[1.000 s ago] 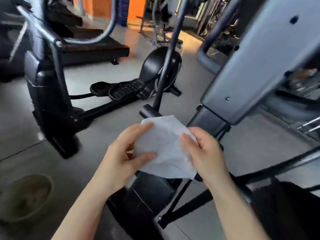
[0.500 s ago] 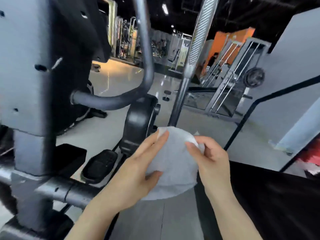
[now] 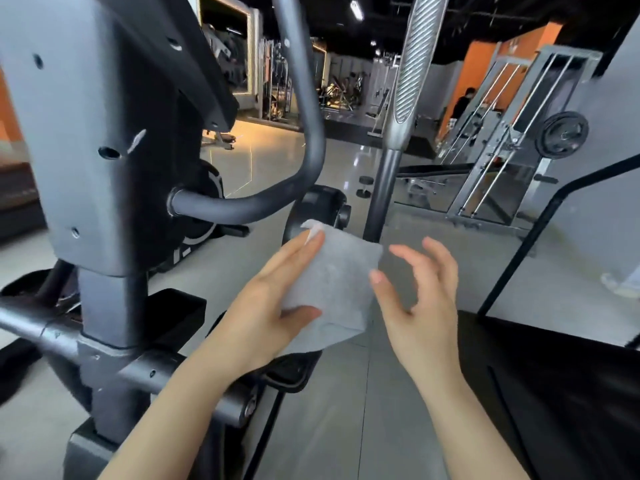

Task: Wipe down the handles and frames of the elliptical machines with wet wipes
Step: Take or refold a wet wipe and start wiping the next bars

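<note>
Slippage is the main worry: the wet wipe (image 3: 337, 289) is held only by the left hand (image 3: 266, 306), thumb pinching its lower edge against flat fingers, so a quick reach toward the upright handle bar (image 3: 382, 199) just behind could let it flop or fold over. The right hand (image 3: 420, 296) hovers beside it, fingers spread and holding nothing. The wipe looks pale grey-white, limp, roughly square, folded flat, held at mid-frame in front of the elliptical's frame column (image 3: 104, 168).

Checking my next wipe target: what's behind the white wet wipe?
Behind the white wet wipe rises the dark upright handle pole; its base is hidden by the wipe, which the left hand holds.
</note>
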Demonstrator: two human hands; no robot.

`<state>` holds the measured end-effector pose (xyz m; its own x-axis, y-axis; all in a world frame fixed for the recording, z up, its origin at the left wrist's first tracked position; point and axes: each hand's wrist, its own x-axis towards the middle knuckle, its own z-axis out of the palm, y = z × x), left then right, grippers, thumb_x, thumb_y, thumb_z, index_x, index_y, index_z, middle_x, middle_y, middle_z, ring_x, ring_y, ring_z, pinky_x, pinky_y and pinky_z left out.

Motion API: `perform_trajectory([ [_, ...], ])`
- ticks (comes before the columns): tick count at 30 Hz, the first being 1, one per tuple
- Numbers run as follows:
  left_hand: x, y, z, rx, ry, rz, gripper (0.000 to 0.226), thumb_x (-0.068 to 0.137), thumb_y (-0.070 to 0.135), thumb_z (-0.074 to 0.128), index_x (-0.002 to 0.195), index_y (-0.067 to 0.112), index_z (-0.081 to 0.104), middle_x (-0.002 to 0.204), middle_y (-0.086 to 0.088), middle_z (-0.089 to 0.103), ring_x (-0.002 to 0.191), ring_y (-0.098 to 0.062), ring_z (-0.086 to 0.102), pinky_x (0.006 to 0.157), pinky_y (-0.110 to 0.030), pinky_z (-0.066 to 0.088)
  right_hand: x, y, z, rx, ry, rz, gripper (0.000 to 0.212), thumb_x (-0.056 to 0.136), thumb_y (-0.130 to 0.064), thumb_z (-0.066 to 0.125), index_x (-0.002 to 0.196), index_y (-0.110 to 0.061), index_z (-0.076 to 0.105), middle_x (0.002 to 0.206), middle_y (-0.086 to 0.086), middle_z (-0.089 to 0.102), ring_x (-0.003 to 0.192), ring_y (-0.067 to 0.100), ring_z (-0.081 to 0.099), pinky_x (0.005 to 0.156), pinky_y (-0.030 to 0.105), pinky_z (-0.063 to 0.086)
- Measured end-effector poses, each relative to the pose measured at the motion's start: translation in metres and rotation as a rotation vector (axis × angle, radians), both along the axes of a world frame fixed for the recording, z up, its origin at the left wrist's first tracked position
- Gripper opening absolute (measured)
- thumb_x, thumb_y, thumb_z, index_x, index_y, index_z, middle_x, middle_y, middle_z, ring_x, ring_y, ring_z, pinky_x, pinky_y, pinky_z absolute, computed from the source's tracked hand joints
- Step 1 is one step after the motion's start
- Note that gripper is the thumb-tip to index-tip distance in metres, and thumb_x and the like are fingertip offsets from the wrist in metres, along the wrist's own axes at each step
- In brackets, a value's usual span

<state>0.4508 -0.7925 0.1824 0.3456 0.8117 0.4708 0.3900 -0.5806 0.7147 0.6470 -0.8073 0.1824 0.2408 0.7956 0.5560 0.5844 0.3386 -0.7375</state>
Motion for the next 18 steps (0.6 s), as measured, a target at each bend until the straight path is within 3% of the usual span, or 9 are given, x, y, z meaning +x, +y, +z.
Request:
perform_trajectory([
  [2, -0.014, -0.001, 0.001, 0.013, -0.018, -0.008, 0.090, 0.084, -0.002, 0.071, 0.143, 0.047, 0.025, 0.149, 0.043, 0.016, 0.137, 0.023, 0.012, 0.111, -0.005, 0.017, -0.023, -0.005, -0.007, -0.199, 0.145, 0.168, 0.045, 0.082, -0.045, 0.068, 0.124, -0.045, 0.049, 0.135, -0.023, 0.041, 0.120, -0.004, 0.049, 0.094, 0.017, 0.045],
  [4, -0.031, 0.000, 0.001, 0.005, -0.022, -0.010, 0.090, 0.083, -0.003, 0.072, 0.141, 0.048, 0.026, 0.148, 0.037, 0.017, 0.137, 0.022, 0.013, 0.107, 0.000, 0.014, -0.043, -0.007, -0.016, -0.464, 0.402, 0.386, 0.062, 0.081, -0.034, 0.075, 0.133, -0.046, 0.044, 0.129, -0.024, 0.047, 0.104, 0.000, 0.062, 0.086, 0.018, 0.051],
  [7, -0.059, 0.003, -0.001, 0.006, -0.035, 0.001, 0.090, 0.080, -0.006, 0.074, 0.137, 0.047, 0.029, 0.144, 0.034, 0.021, 0.134, 0.025, 0.016, 0.106, 0.000, 0.015, -0.061, -0.002, -0.027, -0.446, 0.536, 0.447, 0.064, 0.081, -0.003, 0.074, 0.127, -0.041, 0.053, 0.119, -0.010, 0.059, 0.089, 0.002, 0.066, 0.083, 0.022, 0.053],
  [9, -0.074, 0.003, -0.003, 0.010, -0.019, 0.020, 0.090, 0.079, -0.008, 0.074, 0.135, 0.048, 0.031, 0.141, 0.035, 0.023, 0.129, 0.030, 0.018, 0.104, 0.002, 0.016, -0.071, 0.002, -0.028, -0.357, 0.478, 0.384, 0.053, 0.081, 0.007, 0.071, 0.110, -0.036, 0.064, 0.113, -0.006, 0.060, 0.082, 0.002, 0.062, 0.073, 0.015, 0.048],
  [12, -0.089, 0.005, -0.013, 0.015, -0.029, 0.070, 0.086, 0.078, -0.004, 0.076, 0.131, 0.050, 0.035, 0.137, 0.036, 0.028, 0.122, 0.033, 0.023, 0.101, 0.002, 0.023, -0.081, 0.004, -0.031, -0.241, 0.256, 0.287, 0.042, 0.080, 0.008, 0.071, 0.092, -0.033, 0.071, 0.106, -0.007, 0.056, 0.087, 0.000, 0.059, 0.075, 0.015, 0.043],
  [14, -0.093, 0.007, -0.019, 0.030, -0.045, 0.130, 0.080, 0.077, 0.001, 0.079, 0.132, 0.045, 0.041, 0.134, 0.037, 0.031, 0.120, 0.033, 0.027, 0.103, -0.005, 0.031, -0.084, 0.003, -0.032, -0.176, 0.091, 0.190, 0.036, 0.079, 0.005, 0.072, 0.083, -0.031, 0.071, 0.101, -0.012, 0.055, 0.089, -0.006, 0.055, 0.074, 0.010, 0.040],
  [16, -0.095, 0.010, -0.025, 0.048, -0.055, 0.188, 0.067, 0.076, 0.006, 0.081, 0.132, 0.032, 0.055, 0.127, 0.040, 0.036, 0.116, 0.032, 0.034, 0.103, -0.015, 0.039, -0.083, 0.003, -0.031, -0.128, 0.002, 0.147, 0.033, 0.080, 0.000, 0.074, 0.078, -0.033, 0.071, 0.097, -0.012, 0.057, 0.088, -0.004, 0.056, 0.072, 0.009, 0.040],
  [18, -0.095, 0.013, -0.027, 0.069, -0.042, 0.227, 0.038, 0.078, 0.011, 0.081, 0.112, 0.025, 0.071, 0.120, 0.038, 0.042, 0.103, 0.028, 0.045, 0.090, -0.010, 0.041, -0.078, 0.004, -0.026, -0.114, -0.029, 0.169, 0.035, 0.082, -0.004, 0.073, 0.075, -0.039, 0.068, 0.096, -0.011, 0.060, 0.088, -0.002, 0.057, 0.071, 0.009, 0.040],
])
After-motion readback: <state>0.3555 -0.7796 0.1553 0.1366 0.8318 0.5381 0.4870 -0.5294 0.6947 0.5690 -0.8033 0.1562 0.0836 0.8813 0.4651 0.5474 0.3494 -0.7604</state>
